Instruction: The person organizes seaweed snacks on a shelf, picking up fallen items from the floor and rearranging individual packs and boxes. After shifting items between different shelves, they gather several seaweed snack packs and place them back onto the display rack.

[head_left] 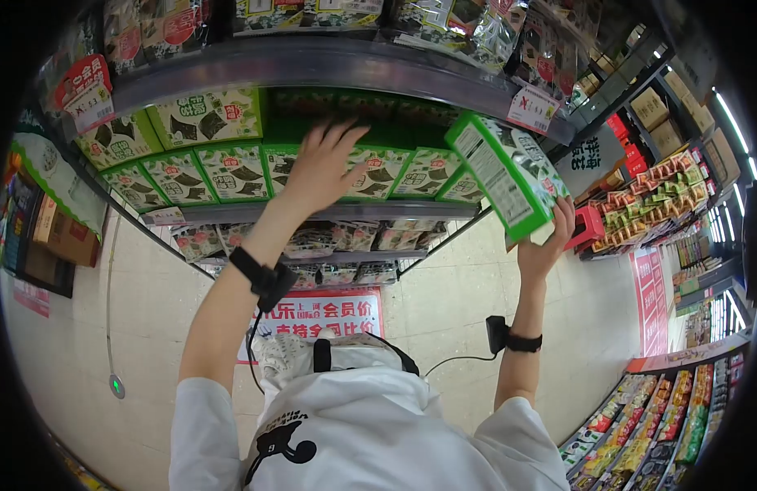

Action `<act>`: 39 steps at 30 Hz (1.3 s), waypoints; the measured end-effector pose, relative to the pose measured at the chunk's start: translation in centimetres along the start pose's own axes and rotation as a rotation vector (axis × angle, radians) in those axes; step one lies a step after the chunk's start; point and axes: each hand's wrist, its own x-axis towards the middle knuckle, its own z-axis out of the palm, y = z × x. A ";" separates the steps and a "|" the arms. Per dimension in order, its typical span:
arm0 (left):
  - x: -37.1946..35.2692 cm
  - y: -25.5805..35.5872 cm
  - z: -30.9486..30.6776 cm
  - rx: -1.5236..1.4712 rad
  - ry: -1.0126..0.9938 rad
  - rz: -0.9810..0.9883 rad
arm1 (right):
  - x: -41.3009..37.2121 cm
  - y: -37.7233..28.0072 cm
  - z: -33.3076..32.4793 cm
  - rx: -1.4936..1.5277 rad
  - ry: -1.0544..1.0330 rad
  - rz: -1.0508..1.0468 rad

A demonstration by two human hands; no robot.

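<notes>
Green-and-white boxes with dark seaweed sheets pictured on them stand in a row on the middle shelf. My left hand is over the front of this row, fingers spread and holding nothing, overlapping a box in the middle. At the right end of the shelf, my right hand grips one green seaweed box by its lower end. That box is tilted, with its printed side panel turned to me. Further boxes stand on top of the row at the left.
An upper shelf edge with price tags runs above the boxes, and packets hang over it. Lower shelves hold more packets. To the right are a snack display and a red bin. A red-and-white floor sign lies below.
</notes>
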 end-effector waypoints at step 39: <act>0.1 -2.0 3.9 0.265 0.067 -0.135 | 16.1 5.5 36.3 -0.022 -0.493 -0.336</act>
